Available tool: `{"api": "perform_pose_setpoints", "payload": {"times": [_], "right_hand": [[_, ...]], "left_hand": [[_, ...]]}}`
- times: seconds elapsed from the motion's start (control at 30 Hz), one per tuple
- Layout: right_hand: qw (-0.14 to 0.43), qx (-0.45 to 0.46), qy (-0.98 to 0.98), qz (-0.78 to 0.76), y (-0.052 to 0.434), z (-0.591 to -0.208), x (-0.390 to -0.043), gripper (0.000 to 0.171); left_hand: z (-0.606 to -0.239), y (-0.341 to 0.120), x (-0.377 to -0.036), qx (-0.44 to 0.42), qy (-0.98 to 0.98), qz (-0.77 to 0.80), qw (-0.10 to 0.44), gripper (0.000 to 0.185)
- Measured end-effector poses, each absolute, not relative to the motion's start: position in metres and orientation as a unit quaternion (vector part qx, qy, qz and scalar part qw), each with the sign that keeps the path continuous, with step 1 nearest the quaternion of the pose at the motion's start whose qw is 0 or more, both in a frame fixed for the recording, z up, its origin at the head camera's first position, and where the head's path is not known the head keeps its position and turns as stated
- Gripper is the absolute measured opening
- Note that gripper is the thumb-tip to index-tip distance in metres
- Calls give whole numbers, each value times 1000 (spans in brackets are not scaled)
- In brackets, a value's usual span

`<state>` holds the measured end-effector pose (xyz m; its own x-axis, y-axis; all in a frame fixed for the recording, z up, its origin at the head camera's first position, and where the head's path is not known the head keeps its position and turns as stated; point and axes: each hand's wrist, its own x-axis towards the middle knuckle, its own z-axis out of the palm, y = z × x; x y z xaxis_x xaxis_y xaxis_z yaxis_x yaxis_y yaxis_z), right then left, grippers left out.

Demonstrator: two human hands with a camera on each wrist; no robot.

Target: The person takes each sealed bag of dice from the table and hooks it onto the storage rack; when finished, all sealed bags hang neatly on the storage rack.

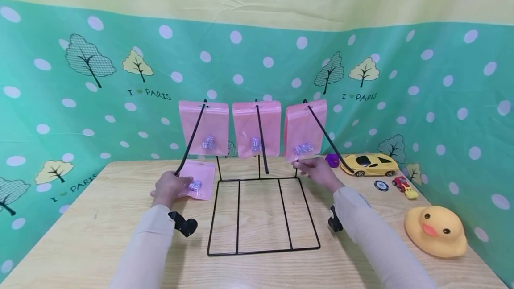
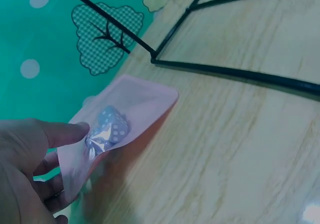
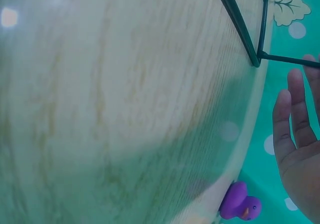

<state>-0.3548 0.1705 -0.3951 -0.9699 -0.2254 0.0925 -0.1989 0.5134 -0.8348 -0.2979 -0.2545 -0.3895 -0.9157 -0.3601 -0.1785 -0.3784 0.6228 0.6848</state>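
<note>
My left hand (image 1: 172, 188) holds a pink zip pouch (image 1: 205, 177) by its edge, thumb on its face. Blue-purple dice (image 2: 107, 129) with white dots show through the plastic. The pouch is tilted, just left of a black wire rack (image 1: 264, 252). My right hand (image 1: 317, 171) is at the rack's right upright, below a hanging pouch (image 1: 303, 124); thumb and forefinger seem to pinch the wire. In the right wrist view its other fingers (image 3: 298, 109) extend loosely beside that wire. Two more pink pouches with dice, one left (image 1: 209, 121) and one middle (image 1: 249, 124), hang from the rack's prongs.
Over on the right lie a purple rubber duck (image 3: 235, 201), a yellow toy car (image 1: 371, 165), a round chip (image 1: 381, 185), a small red-and-yellow toy vehicle (image 1: 404, 187) and a large yellow duck (image 1: 435, 231). Behind the wooden table (image 1: 100, 226) hangs a green curtain (image 1: 160, 57). Long prongs jut forward.
</note>
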Motion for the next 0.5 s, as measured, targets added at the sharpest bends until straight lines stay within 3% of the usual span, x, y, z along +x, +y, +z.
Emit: {"api": "perform_pose_setpoints", "payload": {"times": [0.5], "right_hand": [[10,-130,870,-475,173,-394,-357,35]], "left_hand": [[-383,-248,-300,-191,860,474,11,57]]}}
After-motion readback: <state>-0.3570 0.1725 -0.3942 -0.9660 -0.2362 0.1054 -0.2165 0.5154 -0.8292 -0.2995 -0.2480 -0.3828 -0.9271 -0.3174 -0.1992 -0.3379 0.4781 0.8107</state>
